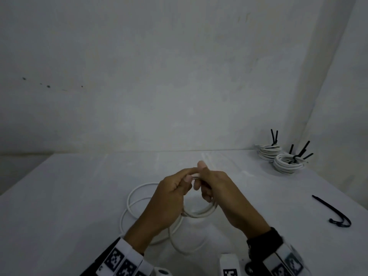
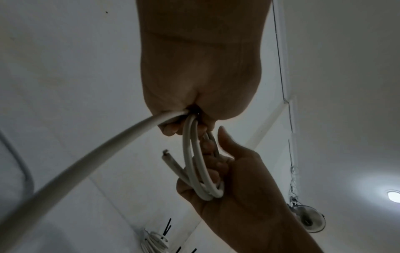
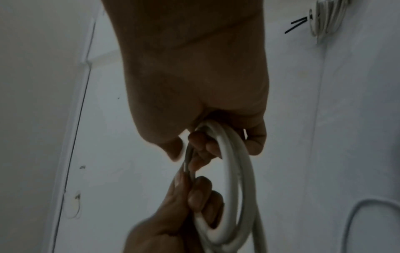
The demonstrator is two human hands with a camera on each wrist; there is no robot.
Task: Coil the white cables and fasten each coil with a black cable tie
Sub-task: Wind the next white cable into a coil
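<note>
No readable words, brands or numbers are showing anywhere. Only black-and-white square marker patterns are sitting on the wrist bands (image 1: 121, 261) at the bottom of the head view, and they carry no letters.

All three views are dim, grey and low in contrast. The only visible light source is a ceiling lamp (image 2: 394, 196) in the left wrist view, ringed by a soft halo. Both wrist views show each hand (image 3: 190, 82) backlit, dark and grainy, with fine detail lost. The near cable (image 2: 71, 171) is out of focus. The head view is soft overall, and the table edge (image 1: 25, 178) bends with wide-angle distortion.
</note>
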